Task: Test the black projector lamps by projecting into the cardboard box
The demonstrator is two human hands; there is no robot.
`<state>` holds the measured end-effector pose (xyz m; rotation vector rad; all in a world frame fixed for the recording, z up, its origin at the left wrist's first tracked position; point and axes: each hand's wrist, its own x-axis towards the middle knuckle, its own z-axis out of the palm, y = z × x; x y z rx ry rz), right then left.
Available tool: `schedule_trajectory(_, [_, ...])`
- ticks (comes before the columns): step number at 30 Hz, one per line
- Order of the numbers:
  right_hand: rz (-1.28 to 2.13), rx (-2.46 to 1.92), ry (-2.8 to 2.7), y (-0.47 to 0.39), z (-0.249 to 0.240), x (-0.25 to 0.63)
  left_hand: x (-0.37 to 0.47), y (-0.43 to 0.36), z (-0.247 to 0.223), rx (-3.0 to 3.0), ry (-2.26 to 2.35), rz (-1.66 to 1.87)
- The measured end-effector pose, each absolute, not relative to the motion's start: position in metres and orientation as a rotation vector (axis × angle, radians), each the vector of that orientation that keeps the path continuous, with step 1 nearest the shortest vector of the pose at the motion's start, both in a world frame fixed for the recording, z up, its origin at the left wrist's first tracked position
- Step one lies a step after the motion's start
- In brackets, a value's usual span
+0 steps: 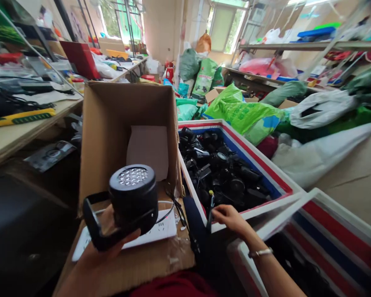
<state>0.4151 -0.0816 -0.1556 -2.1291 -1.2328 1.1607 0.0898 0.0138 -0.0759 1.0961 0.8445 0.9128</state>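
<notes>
My left hand point(103, 243) is closed around the black bracket of a round LED spotlight point(134, 202), whose lens face with several small LEDs points up. Under the lamp lies a white power strip point(163, 227), partly hidden, on a cardboard surface. A black cord point(181, 210) trails beside it. Over the near edge of a striped bin, my right hand point(230, 217) pinches a slim dark pen-like tool point(210, 208) upright, its tip yellow. What kind of tool it is cannot be made out.
An open cardboard box point(106, 123) stands behind the lamp. To its right, the striped bin point(287, 189) holds several black lamp parts point(216, 165). Another striped bin point(336, 222) is at lower right. A workbench point(27, 136) runs along the left; green bags point(244, 113) lie beyond.
</notes>
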Motion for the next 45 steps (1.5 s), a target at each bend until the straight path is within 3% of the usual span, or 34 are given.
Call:
schedule_trajectory(4, [0.969,-2.366,-0.948,-0.049,-0.198,0.420,0.106,0.014,-0.066,1.272,0.875,0.805])
schedule_trajectory(8, [1.058,-2.279,-0.752,-0.037,-0.210,0.418,0.140,0.011,-0.056,1.499,0.769,0.554])
schedule_trajectory(14, [1.067,-1.845,-0.513,-0.114,-0.159,0.458,0.191,0.003,-0.062,1.698,0.643,0.130])
schedule_trajectory(19, [0.971,-1.618,-0.543,-0.207,-0.104,0.463,0.258,-0.020,-0.098,1.813,0.571,-0.121])
schedule_trajectory(28, [0.597,-2.160,-0.745,-0.305,-0.105,0.443,0.314,-0.067,-0.177,1.843,0.508,-0.194])
schedule_trajectory(34, [0.221,-2.270,-1.051,-0.313,-0.135,0.422,0.315,-0.067,-0.181,1.879,0.483,-0.216])
schedule_trajectory(38, [0.257,-2.331,-1.081,-0.307,-0.150,0.421,0.316,-0.068,-0.180,1.881,0.511,-0.225])
schedule_trajectory(42, [0.248,-2.309,-1.125,-0.301,-0.125,0.431,0.316,-0.070,-0.180,1.880,0.535,-0.227])
schedule_trajectory(45, [-0.233,-2.268,-0.976,-0.299,-0.102,0.433,0.317,-0.070,-0.179,1.878,0.549,-0.236])
